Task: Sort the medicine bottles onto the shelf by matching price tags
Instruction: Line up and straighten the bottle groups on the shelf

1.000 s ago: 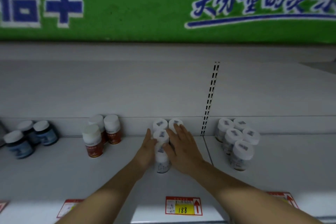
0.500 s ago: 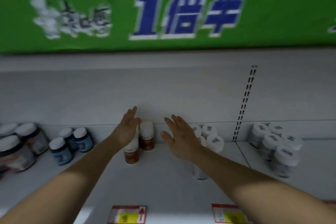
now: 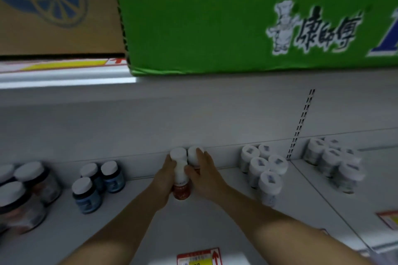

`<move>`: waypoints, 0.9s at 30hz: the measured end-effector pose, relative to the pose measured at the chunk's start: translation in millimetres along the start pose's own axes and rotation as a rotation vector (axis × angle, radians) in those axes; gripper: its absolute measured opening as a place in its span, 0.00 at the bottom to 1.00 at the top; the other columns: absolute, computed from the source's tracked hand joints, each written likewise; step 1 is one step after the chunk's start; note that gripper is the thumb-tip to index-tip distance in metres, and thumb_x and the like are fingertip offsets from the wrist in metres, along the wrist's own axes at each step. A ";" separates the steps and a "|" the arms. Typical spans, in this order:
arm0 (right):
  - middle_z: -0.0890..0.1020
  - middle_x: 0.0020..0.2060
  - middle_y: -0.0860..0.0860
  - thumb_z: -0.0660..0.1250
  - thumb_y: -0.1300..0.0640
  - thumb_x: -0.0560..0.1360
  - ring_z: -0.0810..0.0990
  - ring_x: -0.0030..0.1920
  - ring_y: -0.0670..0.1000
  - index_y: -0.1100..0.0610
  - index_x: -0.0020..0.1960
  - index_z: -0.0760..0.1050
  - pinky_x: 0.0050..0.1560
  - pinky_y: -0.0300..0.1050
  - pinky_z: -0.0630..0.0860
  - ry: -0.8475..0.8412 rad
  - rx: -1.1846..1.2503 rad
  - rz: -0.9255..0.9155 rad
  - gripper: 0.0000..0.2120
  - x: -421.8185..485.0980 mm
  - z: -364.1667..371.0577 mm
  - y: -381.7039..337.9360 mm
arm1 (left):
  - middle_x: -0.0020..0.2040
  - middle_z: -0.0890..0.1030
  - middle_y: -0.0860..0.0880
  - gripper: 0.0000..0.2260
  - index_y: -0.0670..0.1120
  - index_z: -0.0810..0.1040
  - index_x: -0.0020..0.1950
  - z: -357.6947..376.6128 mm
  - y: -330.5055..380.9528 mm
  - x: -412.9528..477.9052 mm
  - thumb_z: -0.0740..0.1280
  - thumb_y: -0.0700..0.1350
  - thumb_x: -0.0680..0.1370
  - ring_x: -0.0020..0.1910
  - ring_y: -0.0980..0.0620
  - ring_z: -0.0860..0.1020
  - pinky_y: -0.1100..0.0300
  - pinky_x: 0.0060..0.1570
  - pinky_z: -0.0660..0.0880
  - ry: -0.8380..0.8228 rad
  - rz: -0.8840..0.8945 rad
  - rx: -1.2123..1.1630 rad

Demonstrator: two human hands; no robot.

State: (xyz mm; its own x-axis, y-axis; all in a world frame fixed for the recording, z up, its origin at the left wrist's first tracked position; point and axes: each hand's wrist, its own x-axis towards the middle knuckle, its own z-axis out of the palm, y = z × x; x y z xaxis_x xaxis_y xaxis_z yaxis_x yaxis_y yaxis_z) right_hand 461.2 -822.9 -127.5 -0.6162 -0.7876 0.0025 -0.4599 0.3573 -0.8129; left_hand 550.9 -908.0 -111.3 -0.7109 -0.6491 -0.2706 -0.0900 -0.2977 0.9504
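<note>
Three red-labelled bottles with white caps stand bunched at the back of the white shelf. My left hand presses against their left side. On their right side lies my right hand, fingers over the rear right cap. Both hands cup the group between them. A red and yellow price tag sits on the shelf's front edge just below.
Blue-labelled bottles stand to the left, with larger dark-lidded jars at the far left. White-capped pale bottles stand to the right, more past the shelf divider. A green carton and a brown carton sit on the shelf above.
My view and both hands have shifted left from the pale white-capped bottles to the red-labelled group. The hands, spread apart half a second ago, have now closed in around the red bottles.
</note>
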 end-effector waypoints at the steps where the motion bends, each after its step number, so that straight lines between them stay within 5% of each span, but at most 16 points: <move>1: 0.50 0.76 0.52 0.58 0.46 0.79 0.57 0.74 0.52 0.54 0.76 0.45 0.69 0.42 0.58 0.002 0.005 0.000 0.33 1.1 0.4 0.7 | 0.57 0.76 0.46 0.16 0.50 0.70 0.66 0.8 0.2 1.8 0.52 0.53 0.82 0.45 0.54 0.76 0.54 0.50 0.71 -0.003 0.002 -0.002; 8: 0.49 0.76 0.52 0.58 0.45 0.78 0.57 0.74 0.52 0.53 0.76 0.46 0.69 0.43 0.57 0.001 0.008 -0.022 0.33 4.4 -1.2 6.2 | 0.61 0.71 0.50 0.18 0.49 0.66 0.69 5.0 7.0 -3.7 0.48 0.51 0.82 0.49 0.54 0.73 0.57 0.55 0.65 0.014 0.034 0.101; 10: 0.49 0.76 0.52 0.57 0.44 0.78 0.56 0.74 0.52 0.52 0.76 0.46 0.72 0.44 0.57 -0.001 -0.006 -0.034 0.33 6.5 -4.8 7.8 | 0.59 0.69 0.50 0.20 0.47 0.65 0.70 3.9 12.9 -8.0 0.48 0.54 0.82 0.57 0.53 0.69 0.57 0.59 0.63 0.041 0.021 0.149; 14: 0.47 0.77 0.53 0.56 0.41 0.78 0.49 0.76 0.53 0.49 0.76 0.46 0.75 0.49 0.51 0.008 -0.091 -0.055 0.33 12.2 -15.7 1.9 | 0.76 0.55 0.50 0.24 0.51 0.51 0.76 -17.7 24.7 -10.2 0.50 0.55 0.81 0.75 0.49 0.56 0.55 0.71 0.55 0.084 0.031 0.292; 27: 0.44 0.77 0.48 0.53 0.41 0.79 0.42 0.76 0.48 0.47 0.76 0.43 0.73 0.45 0.42 -0.033 -0.174 -0.278 0.32 -4.4 43.6 -82.0 | 0.78 0.48 0.50 0.24 0.48 0.47 0.76 -154.3 62.8 -11.9 0.52 0.47 0.82 0.77 0.50 0.48 0.54 0.75 0.45 0.148 0.217 0.697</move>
State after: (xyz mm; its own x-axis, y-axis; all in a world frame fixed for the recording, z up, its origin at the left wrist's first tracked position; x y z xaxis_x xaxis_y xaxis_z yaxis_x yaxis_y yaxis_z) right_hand 529.4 -870.7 -86.3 -0.4315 -0.8821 0.1893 -0.7121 0.2042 -0.6717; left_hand 661.3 -1026.9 -72.0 -0.6664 -0.7447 -0.0370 -0.4145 0.3287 0.8486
